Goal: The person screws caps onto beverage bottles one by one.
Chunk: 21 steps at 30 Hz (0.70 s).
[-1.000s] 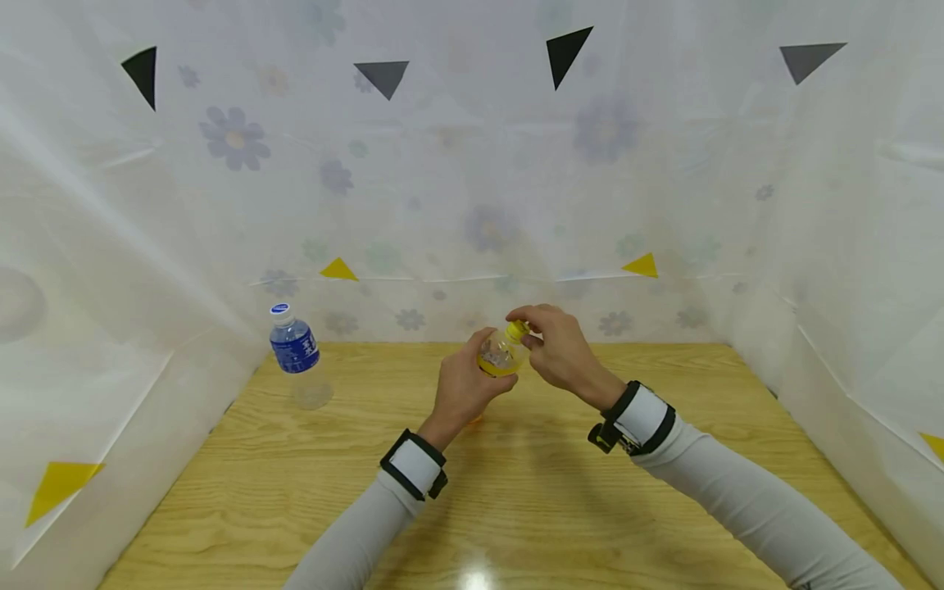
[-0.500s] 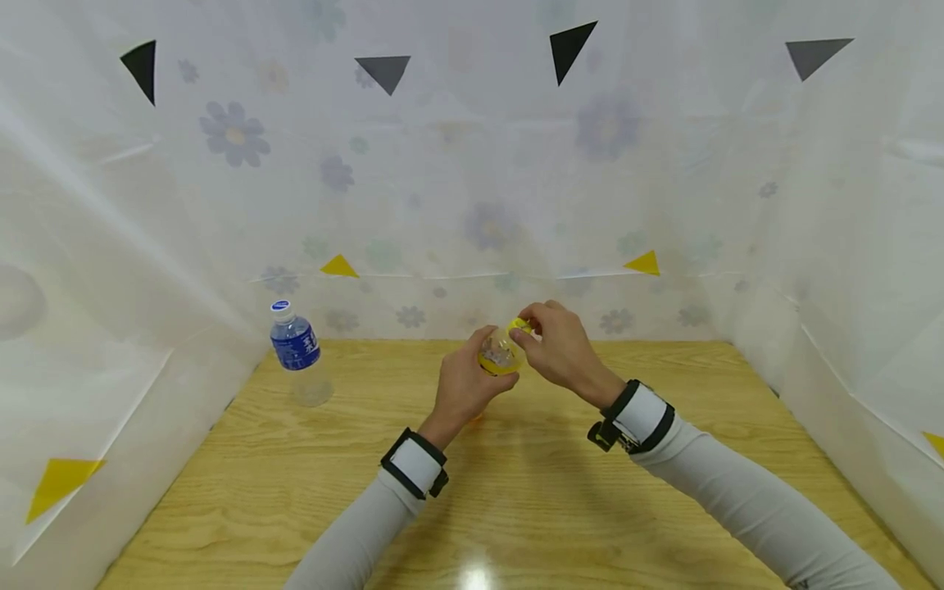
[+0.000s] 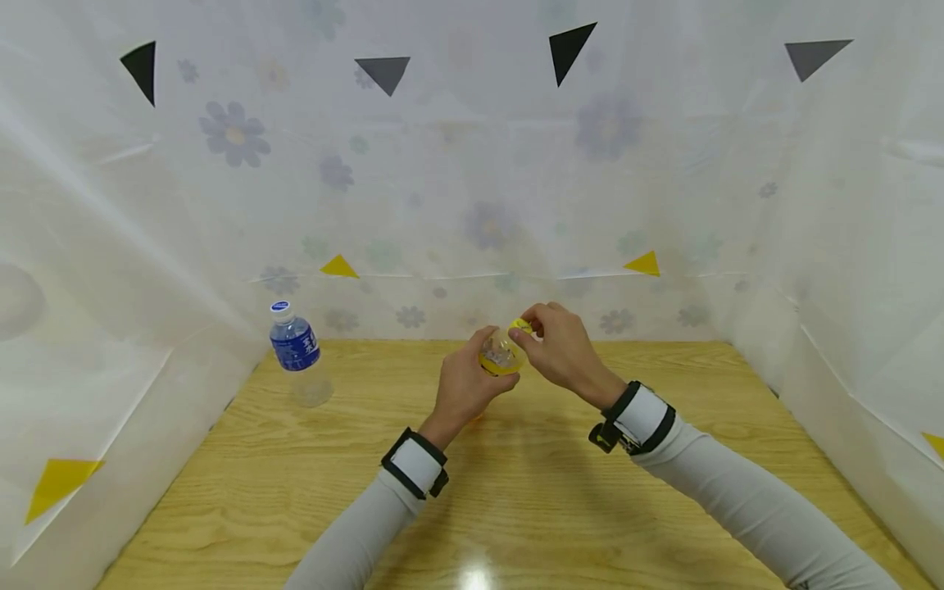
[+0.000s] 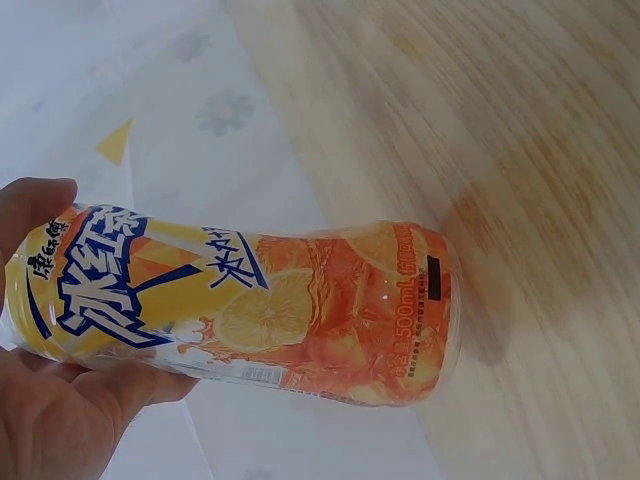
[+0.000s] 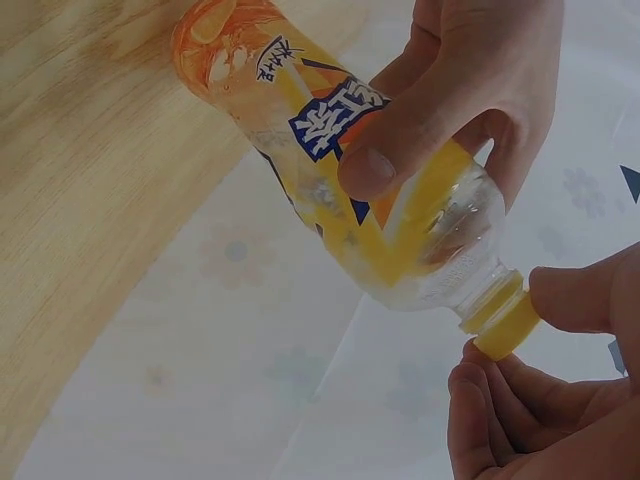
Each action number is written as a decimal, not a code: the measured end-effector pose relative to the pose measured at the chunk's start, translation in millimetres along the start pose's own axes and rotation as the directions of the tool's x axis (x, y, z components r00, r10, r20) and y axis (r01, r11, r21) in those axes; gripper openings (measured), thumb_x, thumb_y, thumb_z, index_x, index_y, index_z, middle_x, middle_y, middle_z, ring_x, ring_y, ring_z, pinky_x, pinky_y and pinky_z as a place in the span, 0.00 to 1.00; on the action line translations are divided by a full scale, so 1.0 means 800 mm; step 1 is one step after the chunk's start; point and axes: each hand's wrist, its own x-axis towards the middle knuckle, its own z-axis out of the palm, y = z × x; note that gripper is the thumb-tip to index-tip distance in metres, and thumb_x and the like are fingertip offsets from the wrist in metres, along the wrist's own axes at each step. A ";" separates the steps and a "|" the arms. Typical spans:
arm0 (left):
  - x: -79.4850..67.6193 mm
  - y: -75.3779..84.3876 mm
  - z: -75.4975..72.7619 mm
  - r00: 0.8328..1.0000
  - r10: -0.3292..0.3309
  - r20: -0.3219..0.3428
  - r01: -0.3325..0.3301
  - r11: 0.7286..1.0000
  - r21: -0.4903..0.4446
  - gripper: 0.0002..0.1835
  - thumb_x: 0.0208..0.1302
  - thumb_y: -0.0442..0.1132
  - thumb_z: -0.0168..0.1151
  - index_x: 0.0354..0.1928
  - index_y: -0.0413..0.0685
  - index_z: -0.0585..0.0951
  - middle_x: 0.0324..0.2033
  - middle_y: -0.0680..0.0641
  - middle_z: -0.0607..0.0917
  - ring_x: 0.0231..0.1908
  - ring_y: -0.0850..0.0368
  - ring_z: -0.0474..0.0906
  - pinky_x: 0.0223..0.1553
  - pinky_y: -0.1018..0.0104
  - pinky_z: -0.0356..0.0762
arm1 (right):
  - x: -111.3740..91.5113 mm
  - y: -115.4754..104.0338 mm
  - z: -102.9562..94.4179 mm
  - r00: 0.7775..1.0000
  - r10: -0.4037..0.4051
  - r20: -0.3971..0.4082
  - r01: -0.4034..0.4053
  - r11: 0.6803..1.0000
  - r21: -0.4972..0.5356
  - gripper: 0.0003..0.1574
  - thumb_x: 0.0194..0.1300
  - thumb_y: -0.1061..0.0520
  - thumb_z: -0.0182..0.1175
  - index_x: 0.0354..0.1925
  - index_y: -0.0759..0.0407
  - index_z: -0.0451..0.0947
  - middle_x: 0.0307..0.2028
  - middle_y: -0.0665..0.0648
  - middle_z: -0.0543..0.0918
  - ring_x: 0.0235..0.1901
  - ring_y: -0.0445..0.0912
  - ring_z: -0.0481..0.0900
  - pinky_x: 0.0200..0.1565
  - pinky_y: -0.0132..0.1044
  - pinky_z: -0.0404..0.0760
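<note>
A clear bottle point(image 4: 330, 310) with a yellow and orange lemon iced tea label is tilted over the table. My left hand point(image 3: 465, 381) grips it around the upper part, thumb on one side and fingers on the other. At the bottle's neck is a yellow cap point(image 5: 508, 325), pinched between the thumb and fingers of my right hand point(image 3: 564, 352). The right wrist view shows a yellow ring point(image 5: 490, 300) on the neck just below the cap. The bottle's base, close over the tabletop in the left wrist view, is mostly behind my left hand in the head view.
A second bottle point(image 3: 297, 348), clear with a blue label and white cap, stands upright at the table's back left. The wooden table point(image 3: 546, 508) is bordered by pale flowered sheeting point(image 3: 442, 205) at the back and on both sides.
My right thumb has shifted up onto the front of the cap, and the right hand has turned slightly. The left hand and its bottle have stayed nearly still.
</note>
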 end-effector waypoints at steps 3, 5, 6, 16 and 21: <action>0.000 0.000 0.000 1.000 -0.001 -0.004 0.001 1.000 0.000 0.39 0.53 0.45 0.78 0.68 0.50 0.74 0.43 0.43 0.89 0.37 0.53 0.86 0.34 0.62 0.83 | -0.001 0.000 0.000 1.000 0.009 0.008 -0.009 1.000 0.003 0.18 0.70 0.54 0.64 0.49 0.68 0.81 0.41 0.64 0.81 0.40 0.55 0.78 0.43 0.50 0.79; 0.000 0.000 0.001 1.000 -0.006 -0.004 0.006 1.000 0.000 0.39 0.53 0.45 0.78 0.68 0.51 0.74 0.43 0.44 0.89 0.36 0.53 0.86 0.34 0.63 0.83 | -0.001 0.000 -0.001 1.000 0.016 0.014 -0.016 1.000 0.004 0.19 0.71 0.53 0.64 0.50 0.68 0.81 0.41 0.65 0.81 0.40 0.55 0.78 0.44 0.51 0.79; 0.000 -0.001 0.001 1.000 -0.006 -0.004 0.006 1.000 0.003 0.39 0.53 0.45 0.78 0.68 0.51 0.74 0.43 0.44 0.89 0.36 0.53 0.86 0.34 0.63 0.83 | -0.001 -0.001 -0.001 1.000 0.021 0.018 -0.022 1.000 0.004 0.19 0.71 0.53 0.64 0.50 0.68 0.80 0.42 0.65 0.81 0.41 0.56 0.78 0.44 0.51 0.79; 0.000 -0.005 0.001 1.000 0.007 -0.007 -0.007 1.000 0.025 0.40 0.54 0.46 0.78 0.69 0.51 0.74 0.47 0.43 0.88 0.40 0.51 0.87 0.37 0.60 0.85 | -0.003 -0.003 -0.006 0.992 0.054 0.116 -0.051 0.998 -0.026 0.35 0.71 0.47 0.63 0.66 0.67 0.71 0.51 0.68 0.82 0.49 0.60 0.80 0.47 0.53 0.81; 0.001 -0.005 0.001 1.000 0.002 0.009 -0.002 1.000 -0.005 0.39 0.54 0.45 0.78 0.69 0.51 0.73 0.48 0.39 0.88 0.40 0.50 0.87 0.38 0.58 0.85 | -0.004 -0.004 -0.010 0.994 -0.019 0.107 0.019 1.000 0.000 0.31 0.70 0.60 0.62 0.68 0.64 0.70 0.58 0.68 0.80 0.55 0.63 0.79 0.54 0.58 0.80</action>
